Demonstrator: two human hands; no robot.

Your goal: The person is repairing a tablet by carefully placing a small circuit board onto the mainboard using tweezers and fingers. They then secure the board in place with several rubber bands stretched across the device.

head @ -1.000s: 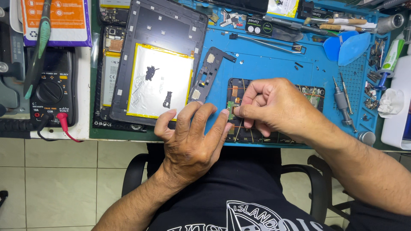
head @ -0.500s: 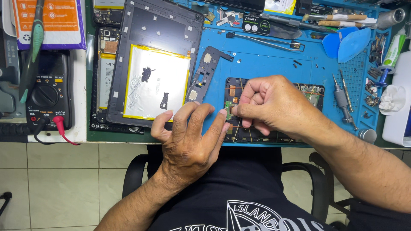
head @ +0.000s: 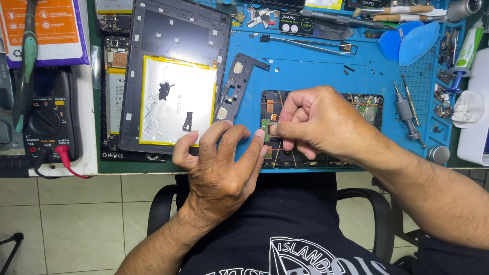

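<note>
A dark circuit board (head: 369,106) crossed by thin rubber bands lies on the blue work mat (head: 316,66) near the table's front edge. My right hand (head: 318,122) rests over it with thumb and forefinger pinched on a small part at the board's left end. My left hand (head: 224,163) has its fingers spread and its fingertips touch the board's left edge beside that pinch. What lies under my right palm is hidden.
An opened tablet (head: 173,76) with a silver battery lies to the left, a black frame piece (head: 235,84) beside it. A multimeter (head: 46,119) stands at far left. Tweezers (head: 305,43), screwdrivers (head: 407,112), blue picks (head: 412,40) and small parts fill the mat's back and right.
The view has shifted slightly. My right thumb and forefinger stay pinched at the board's left end while my left fingers remain spread against it; no clear movement of any object.
</note>
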